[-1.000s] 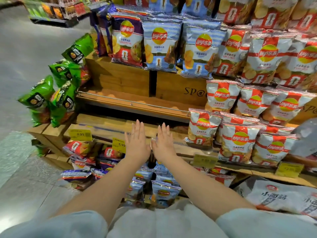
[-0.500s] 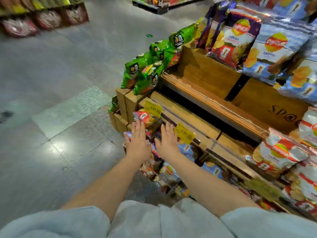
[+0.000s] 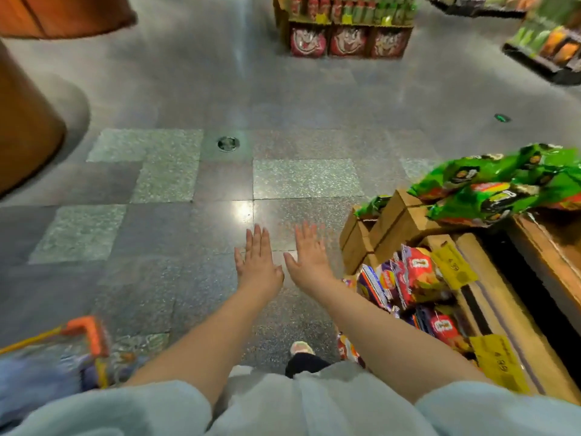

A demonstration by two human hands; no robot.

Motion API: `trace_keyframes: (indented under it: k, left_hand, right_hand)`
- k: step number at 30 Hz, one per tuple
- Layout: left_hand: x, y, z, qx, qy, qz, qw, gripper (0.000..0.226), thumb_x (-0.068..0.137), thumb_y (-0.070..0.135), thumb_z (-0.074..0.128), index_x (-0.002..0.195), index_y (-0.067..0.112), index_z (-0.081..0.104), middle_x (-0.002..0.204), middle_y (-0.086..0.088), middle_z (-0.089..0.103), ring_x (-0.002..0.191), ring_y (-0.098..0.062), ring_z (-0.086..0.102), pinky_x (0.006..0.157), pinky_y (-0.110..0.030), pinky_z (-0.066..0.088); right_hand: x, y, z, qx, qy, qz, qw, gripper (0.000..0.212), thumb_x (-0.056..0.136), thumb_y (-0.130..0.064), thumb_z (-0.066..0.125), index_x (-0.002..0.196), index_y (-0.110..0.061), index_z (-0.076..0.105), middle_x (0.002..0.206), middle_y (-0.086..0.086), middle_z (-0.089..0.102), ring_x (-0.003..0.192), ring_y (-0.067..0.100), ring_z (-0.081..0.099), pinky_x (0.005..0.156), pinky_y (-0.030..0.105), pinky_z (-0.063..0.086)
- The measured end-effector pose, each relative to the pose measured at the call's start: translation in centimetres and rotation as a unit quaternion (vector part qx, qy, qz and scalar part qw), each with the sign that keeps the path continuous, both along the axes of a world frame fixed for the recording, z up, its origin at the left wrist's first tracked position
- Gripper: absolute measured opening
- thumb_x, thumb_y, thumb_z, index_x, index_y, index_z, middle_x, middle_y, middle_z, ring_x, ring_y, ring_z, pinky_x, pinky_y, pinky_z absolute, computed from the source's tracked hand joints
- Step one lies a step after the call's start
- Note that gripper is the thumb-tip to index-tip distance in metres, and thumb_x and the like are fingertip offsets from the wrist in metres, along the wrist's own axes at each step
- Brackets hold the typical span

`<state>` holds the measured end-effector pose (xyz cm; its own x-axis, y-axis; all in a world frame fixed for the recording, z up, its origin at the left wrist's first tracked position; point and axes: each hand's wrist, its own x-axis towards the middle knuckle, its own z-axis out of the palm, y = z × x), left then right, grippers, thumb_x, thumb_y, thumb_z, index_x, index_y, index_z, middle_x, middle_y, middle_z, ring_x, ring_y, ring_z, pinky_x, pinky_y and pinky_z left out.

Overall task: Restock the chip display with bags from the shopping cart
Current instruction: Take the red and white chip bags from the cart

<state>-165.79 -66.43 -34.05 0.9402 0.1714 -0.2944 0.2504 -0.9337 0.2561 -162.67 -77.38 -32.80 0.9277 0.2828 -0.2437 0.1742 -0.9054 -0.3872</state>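
Both arms are stretched forward over the floor (image 3: 188, 184), palms down. The left hand (image 3: 258, 262) is held flat with fingers straight and close together; nothing is held. The right hand (image 3: 309, 258) is likewise flat, fingers straight and slightly spread; nothing is held. The two hands are just beside each other, thumbs nearly touching, above bare tiles and apart from any bag.

The chip display (image 3: 490, 297), a stepped wooden stand, is seen at the right edge. Green bags (image 3: 503, 184) are piled on its far upper corner, over the wooden blocks. Red and purple bags (image 3: 412, 275) are packed upright in the low near tier, just right of the right forearm. Yellow price tags (image 3: 452, 264) are clipped on the wooden rails beside them; a second tag is seen nearer, at lower right.

The shopping cart (image 3: 85, 336) is seen at the near left, blurred: an orange handle corner, a yellow bar, and blue bags (image 3: 41, 369) inside. It stands well apart from the hands.

A shoe (image 3: 301, 348) is seen on the floor between the forearms. A second stand of red packs (image 3: 345, 39) is seen far across the aisle. A brown rounded column (image 3: 25, 121) is seen at far left. Pale sleeves fill the near edge.
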Motion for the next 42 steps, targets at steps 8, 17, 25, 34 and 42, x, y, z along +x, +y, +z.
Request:
trace_keyframes:
  k: [8, 17, 25, 34, 42]
  left_hand:
    - [0.7, 7.5, 1.1, 0.03, -0.015, 0.21, 0.977, 0.087, 0.099, 0.035, 0.043, 0.148, 0.011, -0.024, 0.157, -0.003, -0.029, 0.146, -0.019, -0.023, 0.116, -0.044, -0.014]
    - [-0.3, 11.4, 1.9, 0.011, -0.034, 0.399, 0.916, 0.088, 0.098, 0.032, 0.047, 0.15, 0.01, -0.021, 0.157, -0.003, -0.028, 0.146, -0.019, -0.024, 0.116, -0.045, -0.014]
    - [-6.3, 14.4, 3.3, 0.068, -0.013, 0.558, 0.827, 0.083, 0.101, 0.035, 0.036, 0.145, 0.01, -0.03, 0.155, -0.004, -0.034, 0.144, -0.02, -0.027, 0.113, -0.048, -0.02]
    - [-15.8, 18.4, 4.2, 0.099, -0.02, 0.696, 0.711, 0.088, 0.101, 0.044, 0.038, 0.133, 0.014, -0.038, 0.154, -0.002, -0.035, 0.14, -0.017, -0.033, 0.107, -0.051, -0.025]
    - [-21.8, 21.9, 3.8, 0.104, -0.051, 0.774, 0.622, 0.09, 0.099, 0.038, 0.044, 0.144, 0.013, -0.03, 0.15, 0.001, -0.037, 0.143, -0.018, -0.029, 0.112, -0.051, -0.019]
  right_hand:
    - [4.4, 8.8, 0.0, 0.005, 0.002, 0.213, 0.977, 0.065, 0.103, -0.035, 0.032, 0.153, -0.012, -0.003, 0.16, 0.006, -0.015, 0.147, 0.02, -0.017, 0.117, 0.035, -0.009]
    - [7.4, 17.0, 1.6, -0.004, -0.03, 0.436, 0.899, 0.066, 0.103, -0.034, 0.031, 0.152, -0.01, -0.005, 0.159, 0.008, -0.017, 0.146, 0.023, -0.017, 0.116, 0.036, -0.011]
    - [4.2, 23.7, 1.4, 0.02, -0.025, 0.598, 0.801, 0.065, 0.104, -0.033, 0.028, 0.152, -0.01, -0.008, 0.159, 0.007, -0.019, 0.145, 0.022, -0.022, 0.116, 0.037, -0.013]
    - [-5.5, 32.7, 3.1, 0.069, -0.043, 0.725, 0.684, 0.064, 0.104, -0.033, 0.031, 0.153, -0.011, -0.004, 0.16, 0.006, -0.015, 0.146, 0.021, -0.018, 0.116, 0.035, -0.013]
    - [-12.3, 39.6, 4.8, 0.081, -0.05, 0.799, 0.594, 0.064, 0.104, -0.033, 0.03, 0.152, -0.012, -0.007, 0.16, 0.007, -0.016, 0.146, 0.022, -0.019, 0.115, 0.035, -0.014]
